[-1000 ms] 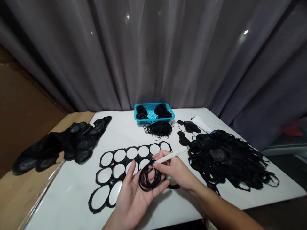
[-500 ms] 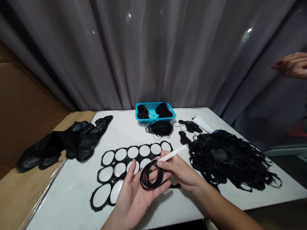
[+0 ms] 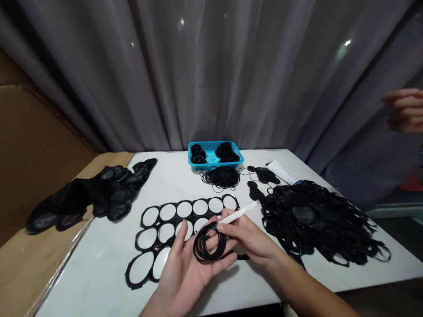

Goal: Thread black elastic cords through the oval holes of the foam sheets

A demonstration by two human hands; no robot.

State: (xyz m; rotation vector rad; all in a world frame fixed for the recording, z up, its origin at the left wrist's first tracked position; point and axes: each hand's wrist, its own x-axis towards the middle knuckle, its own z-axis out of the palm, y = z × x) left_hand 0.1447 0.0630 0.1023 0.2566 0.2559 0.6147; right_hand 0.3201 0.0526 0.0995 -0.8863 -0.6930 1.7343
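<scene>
A bundle of thin black rings (image 3: 201, 248) lies across my left hand (image 3: 190, 273), which is palm up with its fingers stretched out. My right hand (image 3: 246, 237) pinches a slim white-handled tool (image 3: 236, 214) between thumb and fingers. The tool's small dark tip touches or sits just at the top of the ring bundle; its exact shape is too small to tell. Under both hands lies a black sheet (image 3: 157, 220) with rows of round holes cut out, flat on the table and partly hidden by my hands.
A blue basket (image 3: 215, 165) holding black rings stands at the back of the white table (image 3: 109, 268). Loose black rings (image 3: 222, 177) lie before it. A heap of black scraps (image 3: 317, 224) is at right, black round-patterned pieces (image 3: 109, 189) at left. Another person's hand (image 3: 406, 110) is at far right.
My hands and the rings hold nearly the same pose. The view has shifted slightly. At far right the other person's hand has moved down.
</scene>
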